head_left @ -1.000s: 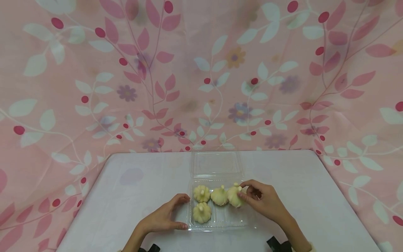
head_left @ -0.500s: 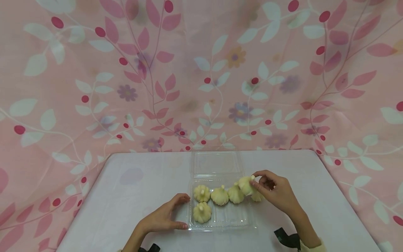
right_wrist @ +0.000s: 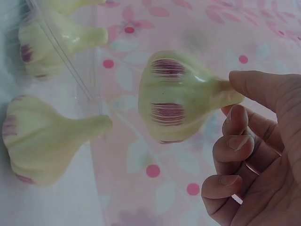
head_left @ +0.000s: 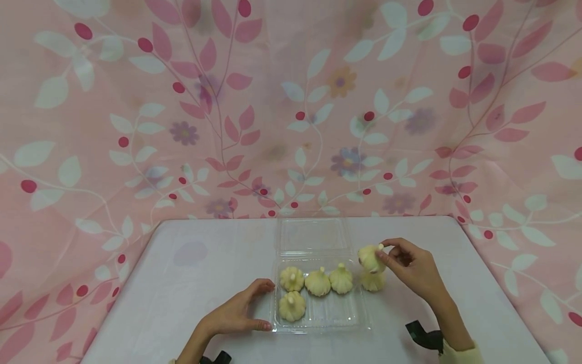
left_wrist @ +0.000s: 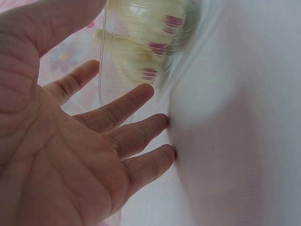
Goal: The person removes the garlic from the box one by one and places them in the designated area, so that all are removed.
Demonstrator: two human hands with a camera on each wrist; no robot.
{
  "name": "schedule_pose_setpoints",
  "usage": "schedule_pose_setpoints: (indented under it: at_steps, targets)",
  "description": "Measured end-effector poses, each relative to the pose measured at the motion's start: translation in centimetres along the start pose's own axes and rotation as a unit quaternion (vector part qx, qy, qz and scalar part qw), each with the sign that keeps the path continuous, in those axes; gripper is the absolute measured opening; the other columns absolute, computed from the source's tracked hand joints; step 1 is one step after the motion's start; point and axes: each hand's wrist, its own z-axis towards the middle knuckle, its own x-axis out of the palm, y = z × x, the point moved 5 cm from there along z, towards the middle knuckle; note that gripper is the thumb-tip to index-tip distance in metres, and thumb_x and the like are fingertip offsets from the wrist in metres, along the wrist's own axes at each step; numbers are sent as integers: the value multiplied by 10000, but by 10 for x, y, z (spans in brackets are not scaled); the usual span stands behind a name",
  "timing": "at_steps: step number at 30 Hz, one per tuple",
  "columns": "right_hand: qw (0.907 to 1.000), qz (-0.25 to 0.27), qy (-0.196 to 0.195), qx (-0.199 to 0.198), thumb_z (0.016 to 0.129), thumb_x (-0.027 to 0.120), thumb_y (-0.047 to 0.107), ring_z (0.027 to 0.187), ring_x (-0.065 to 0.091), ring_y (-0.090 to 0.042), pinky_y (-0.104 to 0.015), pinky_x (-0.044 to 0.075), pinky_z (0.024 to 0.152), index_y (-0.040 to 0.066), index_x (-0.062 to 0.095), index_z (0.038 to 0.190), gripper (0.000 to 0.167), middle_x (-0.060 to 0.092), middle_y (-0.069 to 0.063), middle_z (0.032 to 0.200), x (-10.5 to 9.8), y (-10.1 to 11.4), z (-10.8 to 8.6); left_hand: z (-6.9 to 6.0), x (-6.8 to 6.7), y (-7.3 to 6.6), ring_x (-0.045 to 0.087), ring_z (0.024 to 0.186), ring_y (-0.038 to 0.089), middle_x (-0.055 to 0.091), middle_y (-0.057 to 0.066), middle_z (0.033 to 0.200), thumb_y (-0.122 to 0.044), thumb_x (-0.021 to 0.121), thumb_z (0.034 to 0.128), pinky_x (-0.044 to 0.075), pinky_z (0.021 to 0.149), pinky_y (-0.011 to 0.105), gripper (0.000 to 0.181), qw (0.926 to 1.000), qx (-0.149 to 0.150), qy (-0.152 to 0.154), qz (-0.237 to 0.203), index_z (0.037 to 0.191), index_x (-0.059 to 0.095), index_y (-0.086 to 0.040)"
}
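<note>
By the tip of its stem, my right hand (head_left: 416,270) pinches a pale garlic bulb (head_left: 370,259) with purple streaks, held up right of a clear plastic clamshell box (head_left: 334,319). A second garlic bulb (head_left: 373,282) sits on the table, just outside the box's right wall and partly hidden by the held one. Inside the box, three garlic bulbs (head_left: 318,282) stand in the back row and one more garlic bulb (head_left: 292,306) is at the front left. Beside the box's left wall is my left hand (head_left: 232,311), its fingers extended, thumb near the front corner.
The box's transparent lid (head_left: 313,236) lies folded back toward the table's far edge. A white cloth covers the table (head_left: 218,263). Pink floral fabric (head_left: 254,126) hangs behind it.
My right hand has moved right and away from the box, carrying the garlic bulb off the back row. The bulb on the table at right has come into view. My left hand stays put.
</note>
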Motion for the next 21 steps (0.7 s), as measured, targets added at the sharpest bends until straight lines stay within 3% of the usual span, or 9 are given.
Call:
schedule_pose_setpoints:
  at_steps: [14,21]
  targets:
    - [9989,-255,-328,237,792,787,-53,519,519,-109,-185,433,485,58,703,1023,269,617,4,681,-16,-17,-1,0,0,1,439,1344,238,498,13,1428,-463,830,764,304,1102,509,889,10000,36,-20,51,1442,359,-132]
    - [9983,-305,-302,391,824,793,31,532,491,-102,-189,410,479,94,703,1022,227,596,24,676,-20,-28,-6,0,0,1,440,1342,245,497,16,1429,-451,830,770,301,1100,524,872,10000,15,-24,46,1441,363,-147]
